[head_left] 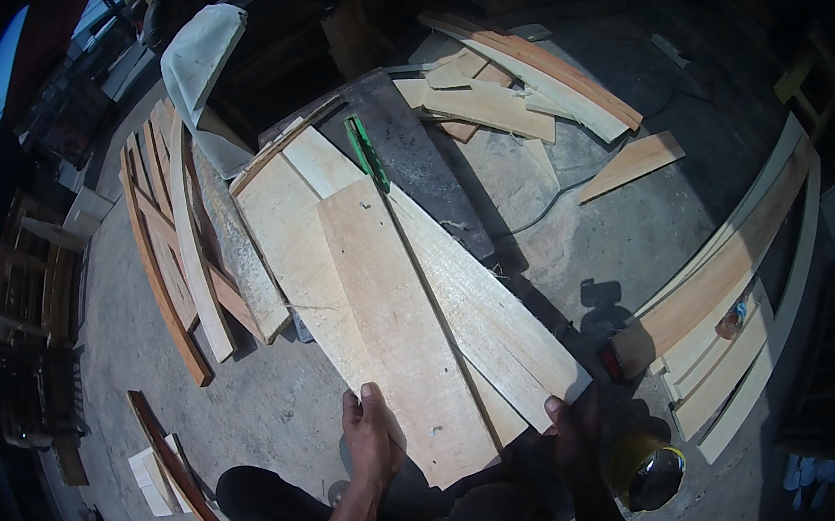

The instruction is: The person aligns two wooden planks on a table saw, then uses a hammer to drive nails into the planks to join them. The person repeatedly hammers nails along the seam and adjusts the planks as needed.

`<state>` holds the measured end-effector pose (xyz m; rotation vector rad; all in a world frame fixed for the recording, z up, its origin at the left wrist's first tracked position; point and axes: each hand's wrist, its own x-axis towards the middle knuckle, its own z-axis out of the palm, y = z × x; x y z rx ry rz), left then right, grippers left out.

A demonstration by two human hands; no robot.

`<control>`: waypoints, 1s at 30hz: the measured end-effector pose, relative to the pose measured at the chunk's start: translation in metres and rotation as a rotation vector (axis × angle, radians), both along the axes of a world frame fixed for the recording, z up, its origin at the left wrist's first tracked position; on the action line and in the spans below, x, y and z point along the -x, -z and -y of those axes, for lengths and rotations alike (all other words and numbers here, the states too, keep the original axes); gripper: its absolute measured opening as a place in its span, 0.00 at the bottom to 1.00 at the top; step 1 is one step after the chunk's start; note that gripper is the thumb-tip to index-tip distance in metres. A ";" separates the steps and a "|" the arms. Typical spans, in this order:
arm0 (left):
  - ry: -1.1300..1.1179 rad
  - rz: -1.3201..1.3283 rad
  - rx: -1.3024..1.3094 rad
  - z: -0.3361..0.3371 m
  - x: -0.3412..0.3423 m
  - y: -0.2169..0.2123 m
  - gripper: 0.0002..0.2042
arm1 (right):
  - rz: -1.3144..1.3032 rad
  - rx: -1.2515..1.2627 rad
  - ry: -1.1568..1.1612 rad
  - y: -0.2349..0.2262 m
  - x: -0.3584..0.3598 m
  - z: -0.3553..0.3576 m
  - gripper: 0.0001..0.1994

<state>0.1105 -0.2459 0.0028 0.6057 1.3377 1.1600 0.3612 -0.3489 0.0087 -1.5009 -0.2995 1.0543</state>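
In front of me, several pale wooden boards overlap and slant over a low dark bench (pixel 427 149), their near ends reaching my lap. My left hand (pixel 370 441) is closed on the left edge near the close end, thumb on top and fingers mostly hidden under the wood. The top wooden board (pixel 404 332) is pinkish, with small dark marks. My right hand (pixel 566 429) grips the near corner of the right-hand white board (pixel 487 299), thumb on top, fingers hidden in shadow. A slim green tool (pixel 365 155), its kind unclear, lies at the boards' far end.
Long wooden strips (pixel 170 244) lie on the concrete floor at left, with offcuts (pixel 488 108) piled beyond the bench. At right stands a stack of planks (pixel 723 301). A yellow-rimmed container (pixel 670 457) sits near my right hand. A dark cable (pixel 543 210) crosses the floor.
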 end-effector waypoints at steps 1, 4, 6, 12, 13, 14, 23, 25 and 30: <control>0.007 0.020 -0.002 0.001 0.000 0.002 0.18 | 0.046 0.066 0.000 -0.001 0.000 0.000 0.33; -0.016 -0.016 0.019 0.000 -0.003 0.008 0.17 | -0.037 0.016 0.005 -0.006 -0.001 0.000 0.34; -0.070 0.001 -0.015 -0.002 -0.007 0.008 0.17 | -0.044 0.019 0.027 -0.008 0.000 -0.001 0.33; 0.016 -0.020 0.073 -0.002 -0.003 -0.009 0.16 | -0.066 0.002 0.008 -0.009 0.000 -0.004 0.32; 0.017 -0.006 0.064 -0.003 -0.004 -0.010 0.16 | -0.071 0.005 0.006 -0.008 0.000 -0.004 0.32; 0.003 0.000 0.066 -0.004 -0.005 -0.011 0.16 | -0.066 -0.012 0.018 -0.007 0.000 -0.005 0.32; -0.003 0.012 0.051 -0.005 -0.002 -0.003 0.19 | -0.035 -0.036 0.007 0.012 -0.001 0.002 0.32; 0.015 -0.045 0.103 -0.001 0.002 -0.002 0.18 | 0.068 -0.004 -0.021 0.015 -0.003 0.004 0.32; 0.032 -0.046 0.073 0.000 0.002 0.001 0.18 | -0.024 -0.034 -0.023 0.008 -0.007 0.004 0.34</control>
